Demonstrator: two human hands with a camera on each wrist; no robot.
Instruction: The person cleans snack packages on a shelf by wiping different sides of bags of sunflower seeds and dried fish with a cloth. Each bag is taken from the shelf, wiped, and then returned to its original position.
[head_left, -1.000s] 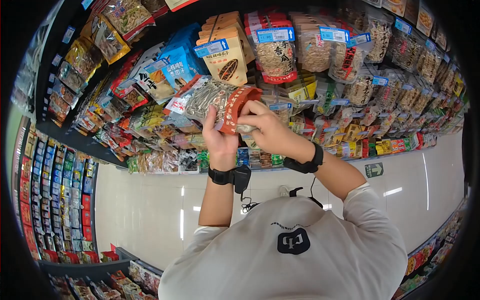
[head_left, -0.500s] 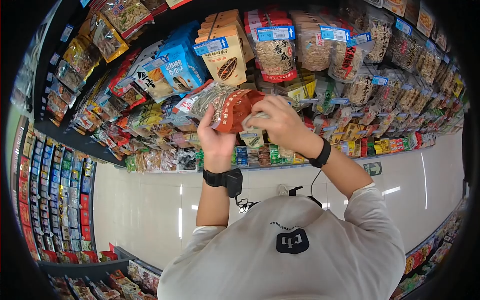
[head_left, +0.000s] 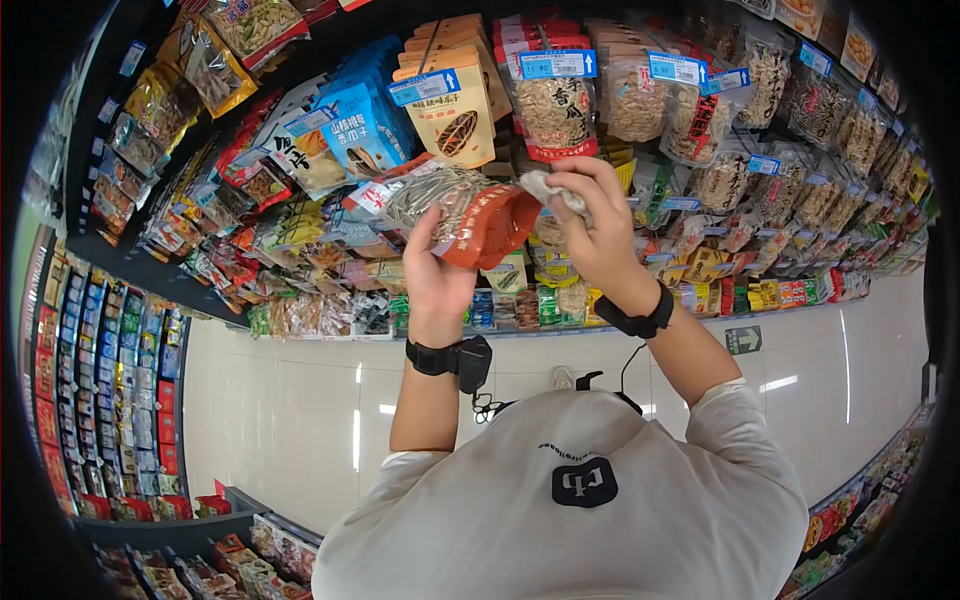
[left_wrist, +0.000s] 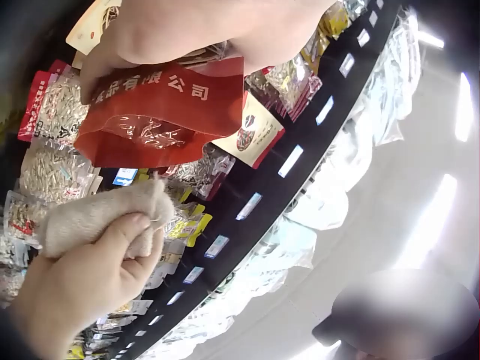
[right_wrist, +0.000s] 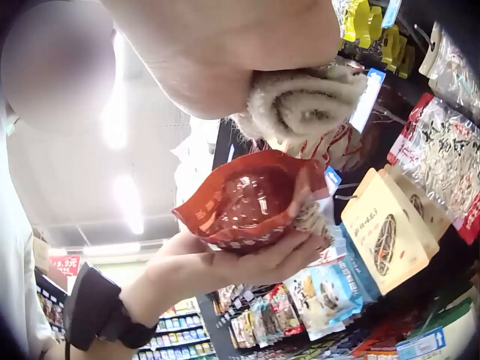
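My left hand holds up a clear-and-red bag of sunflower seeds in front of the snack shelves, fingers curled round its lower side. The same bag rests in that palm in the right wrist view, and its red end shows in the left wrist view. My right hand grips a bunched beige cloth just right of the bag's red end. The cloth sits a little apart from the bag, pinched by the fingers. The rolled cloth fills the right wrist view's top.
Hanging snack bags with blue price tags crowd the shelves behind the hands, among them a tan seed bag and a blue bag. A pale tiled aisle floor runs below. Another shelf row stands at left.
My right hand with the cloth has lifted off the bag's red end and moved up and to the right. The left hand keeps the bag in nearly the same place.
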